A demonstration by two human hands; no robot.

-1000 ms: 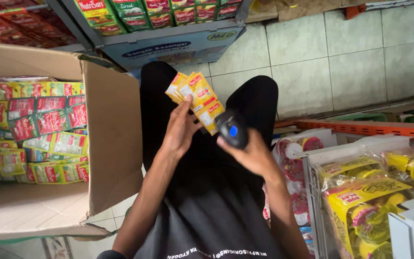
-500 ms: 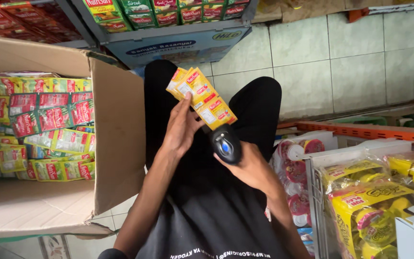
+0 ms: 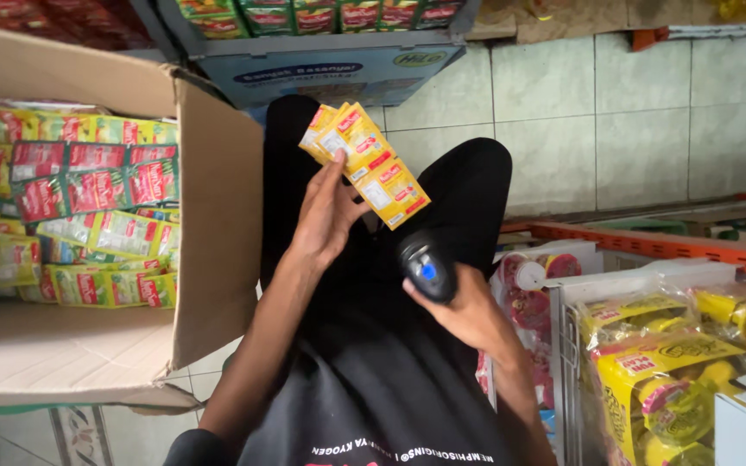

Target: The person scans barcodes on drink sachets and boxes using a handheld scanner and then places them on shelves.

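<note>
The left hand grips a strip of yellow sachets, fingers closed around its lower left edge with the thumb against the near face. The strip consists of several flat rectangular packets joined edge to edge, running diagonally from 10 o'clock down to 4 o'clock. Each packet is yellow with a red label patch and a small white panel. At least two layers are fanned slightly at the upper end. The strip is raised above the person's lap, near frame centre, at 12 o'clock from the hand holding it.

The right hand is closed around a black handheld scanner. The scanner head carries a small blue lit spot and points toward 11 o'clock, at the lower end of the strip. Scanner and strip are near each other but not touching.

At 9 o'clock from the hands stands an open cardboard box holding rows of red, green and yellow sachets. At 4 o'clock lie clear bags of yellow packaged goods. At 12 o'clock a shelf unit stands on a pale tiled floor.
</note>
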